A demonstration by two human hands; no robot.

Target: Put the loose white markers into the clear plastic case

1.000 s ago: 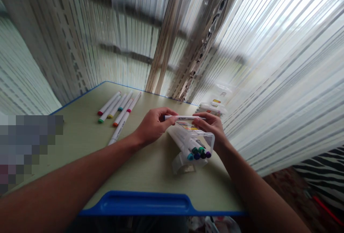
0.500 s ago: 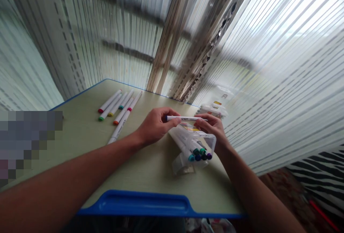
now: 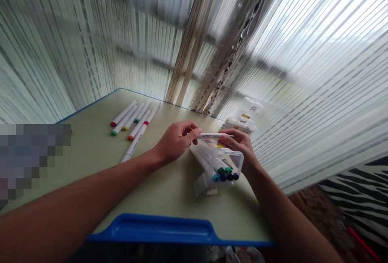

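Observation:
A white marker [image 3: 214,135] lies level between my two hands, just above a clear plastic marker case [image 3: 216,166]. My left hand [image 3: 176,142] pinches its left end with fingers closed. My right hand [image 3: 241,146] grips the right end and rests against the far side of the case. The case lies on its side on the pale green desk [image 3: 169,190], holding several markers with teal, green, blue and purple caps [image 3: 224,173] facing me.
Several loose markers [image 3: 133,122] with red, green, yellow and orange caps lie in a row at the desk's far left. A second clear case [image 3: 241,125] sits at the far right edge. Striped curtains hang behind. A blue tray lip [image 3: 160,228] edges the desk front.
My left fingers have slid a little along the held marker, covering its left end. The view shifted slightly; the case and loose markers have stayed put.

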